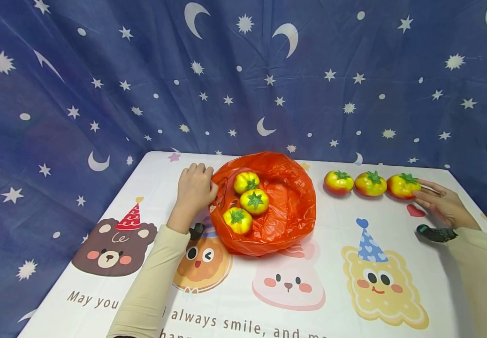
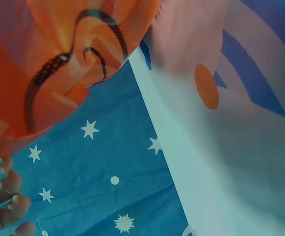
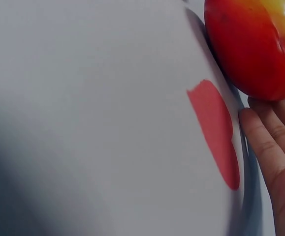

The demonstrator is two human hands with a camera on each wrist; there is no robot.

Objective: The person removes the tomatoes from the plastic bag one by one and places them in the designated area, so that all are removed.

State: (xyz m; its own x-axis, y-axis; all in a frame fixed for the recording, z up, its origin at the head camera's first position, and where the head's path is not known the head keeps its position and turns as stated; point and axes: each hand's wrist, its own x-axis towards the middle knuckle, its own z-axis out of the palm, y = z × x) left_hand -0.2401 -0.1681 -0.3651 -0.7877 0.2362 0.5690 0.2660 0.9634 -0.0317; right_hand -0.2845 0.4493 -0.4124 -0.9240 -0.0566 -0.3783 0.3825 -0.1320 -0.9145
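Observation:
A red plastic bag [image 1: 287, 206] lies spread with its mouth up, several toy tomatoes [image 1: 237, 220], yellow with green leafy tops, inside on its left. My left hand [image 1: 197, 188] grips the bag's left rim; the left wrist view shows curled fingers [image 2: 7, 211] beside the bag [image 2: 58, 73]. To the right, three red-and-yellow toy tomatoes [image 1: 370, 183] stand in a row. My right hand [image 1: 444, 204] touches the right end of the rightmost tomato [image 1: 401, 186]. Seen from the right wrist, its fingers [image 3: 268, 142] are straight against the tomato [image 3: 250, 49].
A white cloth with cartoon prints covers the table [image 1: 332, 291]. Behind and to the left hangs a blue curtain [image 1: 243, 94] with stars and moons. Black wrist devices [image 1: 435, 233] sit at both cuffs.

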